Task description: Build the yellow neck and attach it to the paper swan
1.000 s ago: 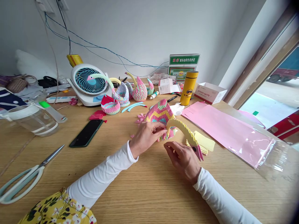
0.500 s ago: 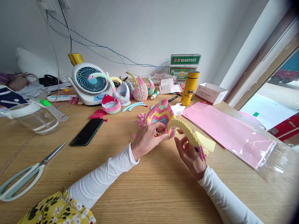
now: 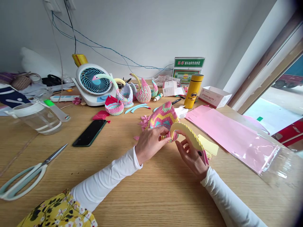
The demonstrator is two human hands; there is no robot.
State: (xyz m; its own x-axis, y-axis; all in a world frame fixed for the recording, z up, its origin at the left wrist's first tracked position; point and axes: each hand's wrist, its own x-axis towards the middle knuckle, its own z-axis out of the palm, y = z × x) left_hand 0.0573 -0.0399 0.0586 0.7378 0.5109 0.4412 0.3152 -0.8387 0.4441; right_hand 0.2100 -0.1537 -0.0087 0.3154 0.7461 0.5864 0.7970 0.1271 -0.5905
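A modular paper swan body (image 3: 163,116), striped pink, yellow and teal, stands on the wooden table (image 3: 146,192) at the centre. Its curved yellow neck (image 3: 189,135) arches toward me and ends in a pink beak. My left hand (image 3: 151,143) is closed on the near base of the body. My right hand (image 3: 193,156) sits under the neck, fingers curled up against it near where it joins the body. A pad of yellow notes (image 3: 209,146) lies just right of the neck.
Finished paper swans (image 3: 142,91) and a small fan (image 3: 93,83) stand at the back. A black phone (image 3: 90,133), scissors (image 3: 26,178) and a clear jug (image 3: 35,118) lie left. A yellow flask (image 3: 195,91), a sticky-note box (image 3: 214,96) and pink sheets in plastic (image 3: 236,138) lie right.
My right hand rose from the table beside the swan and turned palm up under the yellow neck. My left hand stayed on the swan's base. The view shifted slightly.
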